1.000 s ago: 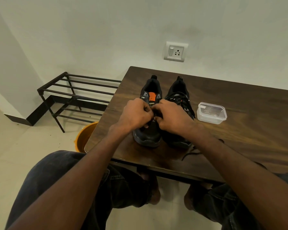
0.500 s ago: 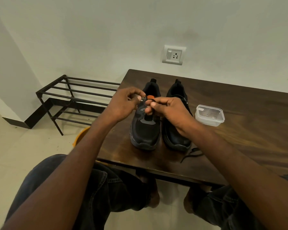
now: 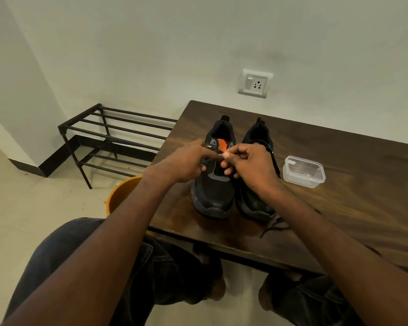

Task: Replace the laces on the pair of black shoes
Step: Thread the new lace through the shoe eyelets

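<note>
I am seated at a dark wooden worktop (image 3: 339,208), looking down at my two bare hands over a pair of black shoes. The shoes stand side by side with toes pointing toward me, close to the near edge and toward the left corner of the worktop. The left shoe (image 3: 213,191) shows an orange insole inside its opening; the right shoe (image 3: 254,198) stands just beside it, almost touching.

My left hand (image 3: 186,163) hovers over the tongue area of the left shoe, fingers curled, thumb and forefinger pinching something thin and dark — it looks like a lace end, though it is too small to be sure. My right hand (image 3: 250,164) meets it from the other side, fingertips (image 3: 226,156) pinched together at the same spot, with the lower fingers curled under.

A loose black lace (image 3: 275,228) lies on the worktop by the toe of the right shoe, near the front edge. A clear plastic lidded box (image 3: 304,171) sits to the right of the shoes, a little apart. Beyond it the worktop stretches bare to the right.

The far edge of the worktop meets a pale wall with a white socket plate (image 3: 255,83). To the left, on the floor, stands a black metal rack (image 3: 113,140), and an orange bucket (image 3: 121,192) sits just beside the worktop's left edge, near my left knee.
</note>
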The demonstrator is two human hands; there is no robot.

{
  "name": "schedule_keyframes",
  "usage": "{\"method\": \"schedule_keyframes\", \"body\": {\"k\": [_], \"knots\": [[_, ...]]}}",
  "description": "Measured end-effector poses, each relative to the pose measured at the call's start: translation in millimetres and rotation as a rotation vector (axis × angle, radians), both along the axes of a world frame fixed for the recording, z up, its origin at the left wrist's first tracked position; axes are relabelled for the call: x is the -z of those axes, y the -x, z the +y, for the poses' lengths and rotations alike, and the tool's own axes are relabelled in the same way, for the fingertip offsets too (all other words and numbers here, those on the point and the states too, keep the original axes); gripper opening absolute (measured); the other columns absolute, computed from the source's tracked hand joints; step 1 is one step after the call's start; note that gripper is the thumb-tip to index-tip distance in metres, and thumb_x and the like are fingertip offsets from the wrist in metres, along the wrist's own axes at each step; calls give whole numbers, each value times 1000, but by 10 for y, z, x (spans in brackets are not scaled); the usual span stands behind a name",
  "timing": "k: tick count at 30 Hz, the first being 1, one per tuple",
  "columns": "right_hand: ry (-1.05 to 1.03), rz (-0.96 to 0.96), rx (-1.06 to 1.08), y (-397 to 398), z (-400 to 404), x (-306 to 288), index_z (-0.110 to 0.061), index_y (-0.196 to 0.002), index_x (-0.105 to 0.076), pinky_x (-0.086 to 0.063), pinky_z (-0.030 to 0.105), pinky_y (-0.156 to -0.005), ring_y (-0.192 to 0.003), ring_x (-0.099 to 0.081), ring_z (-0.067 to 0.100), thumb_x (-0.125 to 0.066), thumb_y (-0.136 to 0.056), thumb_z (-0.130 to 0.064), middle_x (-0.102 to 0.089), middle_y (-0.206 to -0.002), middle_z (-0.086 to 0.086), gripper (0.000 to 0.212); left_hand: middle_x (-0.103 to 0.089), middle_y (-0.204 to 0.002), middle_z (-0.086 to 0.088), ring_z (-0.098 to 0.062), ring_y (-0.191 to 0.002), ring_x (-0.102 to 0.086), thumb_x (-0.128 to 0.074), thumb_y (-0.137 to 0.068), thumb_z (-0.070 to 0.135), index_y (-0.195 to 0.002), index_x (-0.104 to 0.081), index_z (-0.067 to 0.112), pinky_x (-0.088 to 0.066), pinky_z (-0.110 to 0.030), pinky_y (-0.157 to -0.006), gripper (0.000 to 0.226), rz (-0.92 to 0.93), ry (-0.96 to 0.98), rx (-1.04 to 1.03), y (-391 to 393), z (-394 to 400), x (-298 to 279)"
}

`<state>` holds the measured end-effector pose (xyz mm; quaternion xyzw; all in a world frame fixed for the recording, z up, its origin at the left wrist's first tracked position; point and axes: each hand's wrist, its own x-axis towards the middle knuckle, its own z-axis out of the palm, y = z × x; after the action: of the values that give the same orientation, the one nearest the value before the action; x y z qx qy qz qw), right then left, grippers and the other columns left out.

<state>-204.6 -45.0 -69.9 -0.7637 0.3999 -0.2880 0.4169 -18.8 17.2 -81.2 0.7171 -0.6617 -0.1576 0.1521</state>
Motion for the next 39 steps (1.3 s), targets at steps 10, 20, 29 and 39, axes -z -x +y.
{"method": "schedule_keyframes", "body": {"k": [10,20,29,39], "knots": [[417,362,-67,-6,-20,105,-23,-106,-81,-55,27,-89,-93,-65,4,-76,-91,-22,-73,-102,-9,15,-59,-115,3,-13,-104,-57,-71,-92,9,-116,-65,32,-53,-38,-95,34,87,114,-6,-22,37,32],[361,394,-66,-176,-62,218,-25,-99,-82,-44,26,-79,-94,-54,12,-78,-89,-24,-57,-99,-3,11,-62,-102,7,-6,-89,-60,-69,-91,2,-118,-64,30,-52,-25,-77,39,189,138,-26,-56,33,95],[190,315,37,-301,-73,341,-38,-91,-82,-50,30,-84,-106,-59,10,-80,-85,-30,-67,-111,-4,10,-58,-90,10,-5,-80,-58,-71,-89,2,-104,-62,33,-53,-26,-74,36,185,172,-58,-29,66,120],[-55,265,91,-284,-10,293,-31,-87,-81,-59,40,-88,-97,-67,8,-76,-90,-21,-76,-94,-13,12,-60,-96,11,-2,-83,-58,-68,-92,3,-112,-64,32,-48,-21,-75,36,171,183,-68,32,81,139]]}}
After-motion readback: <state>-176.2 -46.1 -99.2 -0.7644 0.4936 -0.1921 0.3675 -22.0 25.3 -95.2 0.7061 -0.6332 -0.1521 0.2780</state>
